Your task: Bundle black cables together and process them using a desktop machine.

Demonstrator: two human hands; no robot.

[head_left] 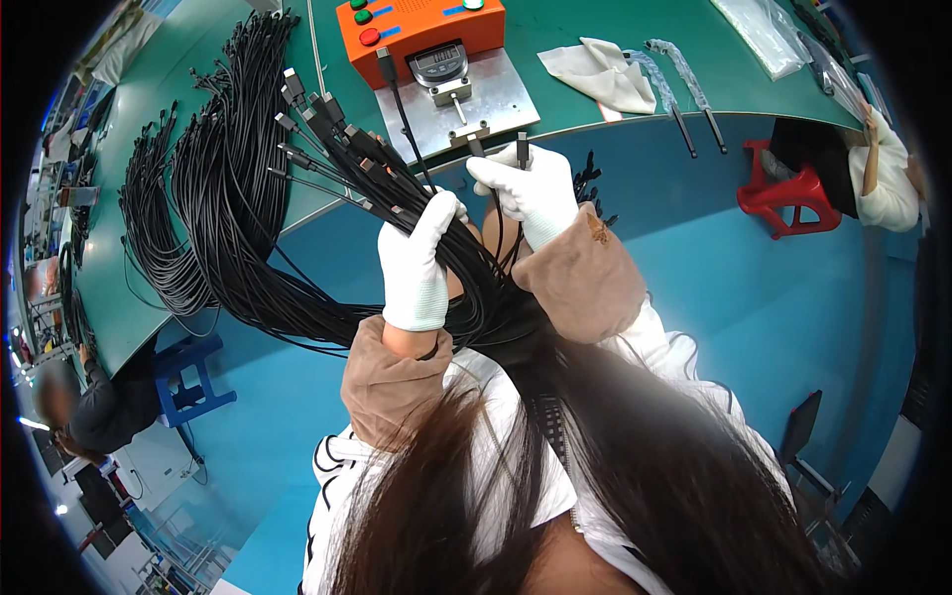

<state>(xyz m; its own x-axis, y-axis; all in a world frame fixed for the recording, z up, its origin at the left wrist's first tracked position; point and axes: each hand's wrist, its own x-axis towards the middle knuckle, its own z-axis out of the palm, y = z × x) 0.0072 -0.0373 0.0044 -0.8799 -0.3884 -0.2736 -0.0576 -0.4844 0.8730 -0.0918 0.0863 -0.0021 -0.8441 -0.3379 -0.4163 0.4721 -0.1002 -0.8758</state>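
My left hand [413, 266], in a white glove, is closed around black cables. One cable [405, 114] rises from it, its plug standing before the small digital gauge [439, 64]. Beside that hand, a thick bunch of cable ends [342, 139] fans up and left, with grey and black plugs. My right hand [535, 193], also gloved, is pinched on a black cable with a plug [523, 149] upright above the fingers. Another dark plug [476, 146] shows at its thumb, near the front of the metal plate [501, 89]. Black cable lengths hang between my hands over my lap.
An orange box [416, 25] with coloured buttons stands behind the gauge. Large cable bundles [223, 159] cover the left of the green table [565, 20]. A white cloth [600, 74] and two plastic-wrapped tools [674, 94] lie right. A red stool [788, 193] and other people are at the sides.
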